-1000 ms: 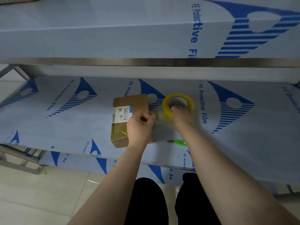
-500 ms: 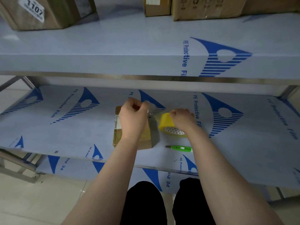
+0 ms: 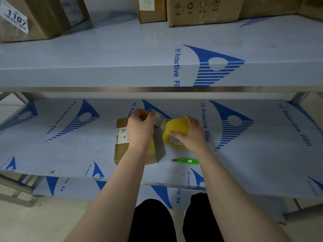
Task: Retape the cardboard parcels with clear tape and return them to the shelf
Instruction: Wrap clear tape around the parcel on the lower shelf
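Note:
A small brown cardboard parcel (image 3: 122, 147) with a white label lies on the middle shelf (image 3: 70, 154). My left hand (image 3: 139, 126) hovers over the parcel's far end, pinching the free end of the clear tape (image 3: 160, 119). To the parcel's right, my right hand (image 3: 189, 132) grips the yellowish tape roll (image 3: 174, 130), tilted on its side. A short strip of tape stretches between the two hands. My left forearm hides the parcel's right half.
A green utility knife (image 3: 187, 161) lies on the shelf near the front edge, under my right wrist. Several cardboard boxes (image 3: 201, 11) stand on the upper shelf (image 3: 122, 67), one at left tagged 1107 (image 3: 17, 20). Steel frame legs (image 3: 15, 187) stand at lower left.
My left hand rose from the parcel's near edge toward its far end, drawing tape out. The roll tipped from upright onto its side. The view tilted up, showing the upper shelf's boxes.

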